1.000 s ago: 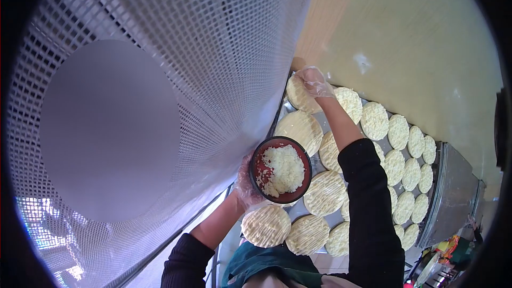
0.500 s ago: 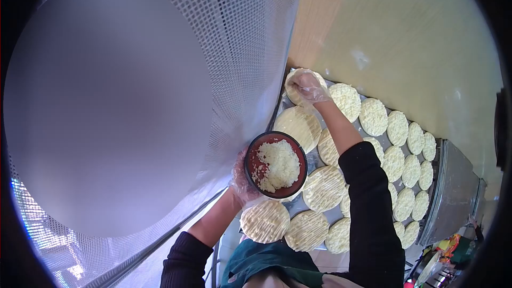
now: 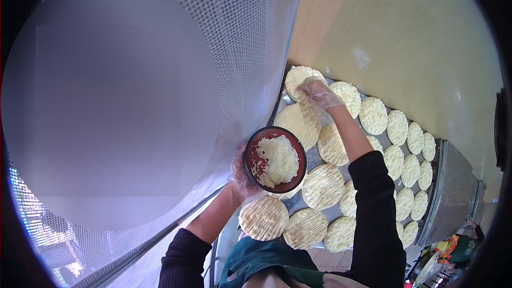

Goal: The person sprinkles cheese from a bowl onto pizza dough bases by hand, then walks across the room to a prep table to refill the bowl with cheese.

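My left hand (image 3: 243,175), in a clear plastic glove, is wrapped round the left side of a dark-rimmed bowl (image 3: 254,145) with a reddish inside. White crumbly shreds (image 3: 279,161) lie in the bowl. My right hand (image 3: 316,92), also gloved, is over the lower right part of the far round cake (image 3: 298,77), fingers bent down and drawn together; what they hold, if anything, is hidden. Below it lies a round with bare-looking stripes (image 3: 298,126). Several more pale rounds, some striped (image 3: 323,186), some crumb-covered (image 3: 373,116), stand in rows.
A white mesh curtain (image 3: 250,37) hangs along the left. Beyond the rounds rises a tan wall (image 3: 405,37). A metal cabinet (image 3: 453,186) stands at the right end of the rows. Another person (image 3: 463,249) is at the far lower right.
My right hand has moved from the far round's upper part toward its lower right edge. More white shreds show on that round. The bowl in my left hand has shifted slightly up and left.
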`<action>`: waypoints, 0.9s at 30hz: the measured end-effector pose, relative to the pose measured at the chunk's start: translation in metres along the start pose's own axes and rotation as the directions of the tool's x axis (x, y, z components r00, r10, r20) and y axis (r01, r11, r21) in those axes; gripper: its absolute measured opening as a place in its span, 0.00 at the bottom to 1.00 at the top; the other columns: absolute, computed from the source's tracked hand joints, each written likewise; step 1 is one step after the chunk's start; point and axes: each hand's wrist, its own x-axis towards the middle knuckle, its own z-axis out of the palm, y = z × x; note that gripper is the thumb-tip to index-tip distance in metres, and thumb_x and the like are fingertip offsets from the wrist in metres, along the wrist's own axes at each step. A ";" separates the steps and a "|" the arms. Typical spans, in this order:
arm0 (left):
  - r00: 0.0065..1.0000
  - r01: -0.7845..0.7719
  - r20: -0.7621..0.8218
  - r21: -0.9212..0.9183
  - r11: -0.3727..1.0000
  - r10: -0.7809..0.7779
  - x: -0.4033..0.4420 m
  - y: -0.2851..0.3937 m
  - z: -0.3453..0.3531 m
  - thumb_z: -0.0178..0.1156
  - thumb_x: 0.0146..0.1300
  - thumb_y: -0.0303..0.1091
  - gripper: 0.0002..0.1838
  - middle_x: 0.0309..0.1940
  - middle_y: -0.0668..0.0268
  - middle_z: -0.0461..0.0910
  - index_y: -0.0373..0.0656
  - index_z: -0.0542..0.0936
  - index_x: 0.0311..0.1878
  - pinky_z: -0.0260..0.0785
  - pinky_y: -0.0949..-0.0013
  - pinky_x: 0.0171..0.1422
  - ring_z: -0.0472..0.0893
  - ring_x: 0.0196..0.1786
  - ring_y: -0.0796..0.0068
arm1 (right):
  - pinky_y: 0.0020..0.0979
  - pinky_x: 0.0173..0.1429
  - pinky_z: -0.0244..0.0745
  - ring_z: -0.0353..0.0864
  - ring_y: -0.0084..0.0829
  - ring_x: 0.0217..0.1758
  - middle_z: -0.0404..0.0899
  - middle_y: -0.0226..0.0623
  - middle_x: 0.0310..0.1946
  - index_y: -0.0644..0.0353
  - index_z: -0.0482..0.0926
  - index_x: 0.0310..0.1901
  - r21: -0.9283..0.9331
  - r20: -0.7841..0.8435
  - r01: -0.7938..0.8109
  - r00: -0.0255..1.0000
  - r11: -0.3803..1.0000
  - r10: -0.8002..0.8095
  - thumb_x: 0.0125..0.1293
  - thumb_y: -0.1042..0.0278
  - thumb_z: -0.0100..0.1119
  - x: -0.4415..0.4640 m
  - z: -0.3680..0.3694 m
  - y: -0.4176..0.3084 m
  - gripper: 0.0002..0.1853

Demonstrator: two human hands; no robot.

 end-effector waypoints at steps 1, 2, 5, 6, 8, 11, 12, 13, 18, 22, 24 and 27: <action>1.000 0.000 0.000 0.000 1.000 0.000 0.000 0.000 0.000 0.47 0.56 0.66 0.38 0.63 0.58 0.64 0.49 0.65 0.64 0.51 0.43 0.68 0.64 0.65 0.53 | 0.36 0.43 0.71 0.77 0.44 0.36 0.78 0.45 0.29 0.61 0.81 0.36 0.000 0.000 0.000 1.000 1.000 0.000 0.53 0.75 0.58 -0.003 0.000 0.001 0.08; 1.000 0.003 0.030 -0.008 1.000 -0.003 -0.001 -0.001 -0.001 0.48 0.56 0.66 0.38 0.63 0.58 0.64 0.49 0.65 0.63 0.51 0.43 0.68 0.64 0.65 0.53 | 0.36 0.42 0.71 0.76 0.45 0.35 0.78 0.46 0.29 0.61 0.81 0.35 0.040 -0.003 -0.017 1.000 0.999 0.017 0.52 0.75 0.58 -0.006 0.000 0.002 0.08; 0.999 -0.002 0.048 -0.010 1.000 0.002 0.001 -0.002 -0.002 0.48 0.56 0.66 0.38 0.63 0.59 0.65 0.49 0.66 0.63 0.52 0.43 0.68 0.64 0.64 0.53 | 0.37 0.41 0.71 0.76 0.46 0.35 0.78 0.47 0.29 0.62 0.81 0.35 0.029 0.013 -0.041 0.999 0.999 0.040 0.52 0.75 0.57 -0.010 0.001 0.008 0.07; 0.999 -0.010 0.036 -0.006 1.000 0.011 0.002 -0.003 -0.002 0.48 0.56 0.66 0.38 0.62 0.59 0.65 0.49 0.66 0.63 0.53 0.43 0.67 0.65 0.64 0.53 | 0.38 0.41 0.71 0.76 0.46 0.35 0.77 0.47 0.28 0.62 0.80 0.34 -0.023 0.032 -0.048 0.998 0.999 0.048 0.52 0.75 0.56 -0.010 -0.001 0.007 0.07; 0.999 -0.016 0.031 -0.009 1.000 0.017 0.002 -0.003 -0.001 0.48 0.56 0.66 0.38 0.62 0.59 0.66 0.49 0.66 0.63 0.53 0.43 0.67 0.65 0.64 0.53 | 0.38 0.42 0.71 0.77 0.46 0.35 0.78 0.48 0.29 0.62 0.80 0.34 -0.033 0.048 -0.070 0.996 0.997 0.072 0.52 0.75 0.56 -0.013 -0.005 0.006 0.07; 1.000 -0.017 0.018 -0.022 1.000 0.018 0.002 -0.004 0.000 0.48 0.56 0.66 0.37 0.62 0.59 0.66 0.49 0.67 0.62 0.54 0.43 0.67 0.65 0.64 0.54 | 0.37 0.43 0.72 0.77 0.46 0.36 0.78 0.48 0.31 0.63 0.80 0.35 -0.136 0.089 -0.132 0.985 0.982 0.145 0.53 0.75 0.56 -0.017 -0.015 0.001 0.08; 1.000 -0.013 0.008 -0.030 0.999 0.013 0.002 -0.004 0.002 0.49 0.56 0.65 0.37 0.62 0.58 0.66 0.49 0.67 0.62 0.54 0.43 0.67 0.65 0.64 0.54 | 0.37 0.43 0.72 0.77 0.46 0.37 0.78 0.49 0.31 0.63 0.80 0.35 -0.225 0.110 -0.168 0.974 0.960 0.196 0.53 0.76 0.56 -0.019 -0.015 0.003 0.08; 1.000 -0.012 0.008 -0.031 0.999 0.012 0.001 -0.005 0.004 0.49 0.56 0.65 0.37 0.62 0.58 0.66 0.49 0.67 0.62 0.54 0.43 0.67 0.65 0.64 0.54 | 0.37 0.43 0.72 0.77 0.46 0.37 0.78 0.49 0.31 0.63 0.80 0.35 -0.226 0.111 -0.168 0.974 0.960 0.197 0.53 0.76 0.56 -0.022 -0.015 0.005 0.08; 1.000 -0.015 -0.002 -0.015 1.000 0.015 -0.001 -0.006 0.013 0.49 0.57 0.64 0.36 0.61 0.58 0.67 0.49 0.67 0.62 0.58 0.45 0.66 0.67 0.62 0.55 | 0.34 0.42 0.73 0.78 0.41 0.34 0.79 0.43 0.31 0.59 0.80 0.36 0.508 0.085 -0.135 0.991 0.851 0.106 0.54 0.68 0.60 -0.030 -0.063 -0.079 0.08; 0.998 -0.014 -0.067 0.030 0.999 0.016 -0.003 -0.010 0.020 0.50 0.56 0.64 0.36 0.61 0.59 0.67 0.49 0.67 0.62 0.59 0.45 0.65 0.67 0.62 0.55 | 0.33 0.49 0.73 0.78 0.36 0.42 0.79 0.39 0.36 0.65 0.77 0.39 0.418 0.366 0.086 0.895 0.904 -0.254 0.55 0.65 0.61 -0.041 -0.071 -0.182 0.13; 0.998 0.025 -0.058 0.067 0.997 -0.021 -0.006 -0.013 0.015 0.51 0.55 0.64 0.37 0.61 0.59 0.67 0.48 0.67 0.62 0.59 0.44 0.65 0.67 0.62 0.55 | 0.35 0.54 0.71 0.77 0.38 0.46 0.78 0.37 0.38 0.65 0.76 0.41 0.248 0.387 0.194 0.878 0.949 -0.280 0.54 0.64 0.61 -0.065 -0.050 -0.200 0.16; 1.000 0.001 -0.028 0.065 0.998 0.001 -0.010 -0.018 0.018 0.49 0.56 0.64 0.38 0.62 0.58 0.66 0.47 0.66 0.63 0.59 0.43 0.64 0.67 0.62 0.53 | 0.36 0.56 0.69 0.75 0.41 0.49 0.77 0.41 0.42 0.68 0.75 0.43 0.137 0.180 0.287 0.934 0.948 -0.309 0.52 0.64 0.60 -0.101 -0.008 -0.191 0.19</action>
